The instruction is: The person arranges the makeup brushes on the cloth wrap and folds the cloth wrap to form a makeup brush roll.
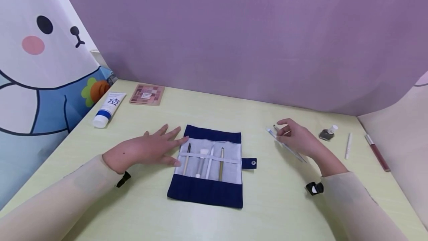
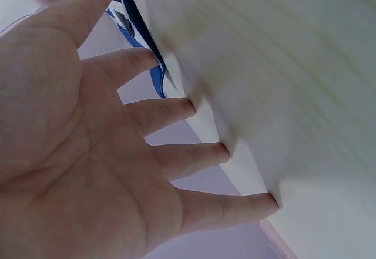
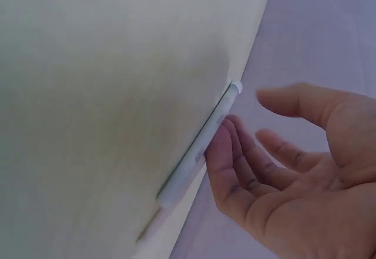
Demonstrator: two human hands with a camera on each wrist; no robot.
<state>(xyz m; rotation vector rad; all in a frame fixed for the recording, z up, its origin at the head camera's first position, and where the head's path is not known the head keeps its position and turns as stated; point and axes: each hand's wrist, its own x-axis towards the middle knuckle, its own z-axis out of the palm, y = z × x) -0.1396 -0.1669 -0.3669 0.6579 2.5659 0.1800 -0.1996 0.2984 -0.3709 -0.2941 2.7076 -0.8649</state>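
A navy brush roll lies unrolled on the table. Tucked under its grey strap are a fluffy white brush, a thin dark-tipped brush, a white stick and a gold-brown stick. My left hand is spread flat, thumb and index fingertip at the roll's left edge, the other fingertips on the table. To the right of the roll, my right hand hovers by a slim white pen. Its fingers bend loosely beside the pen, with the thumb apart. A thinner stick shows beyond the pen's end.
At the back left lie a white tube with a blue band and a pink palette. On the right are a small dark bottle, a white pen and a reddish lip gloss tube. A purple curtain hangs behind.
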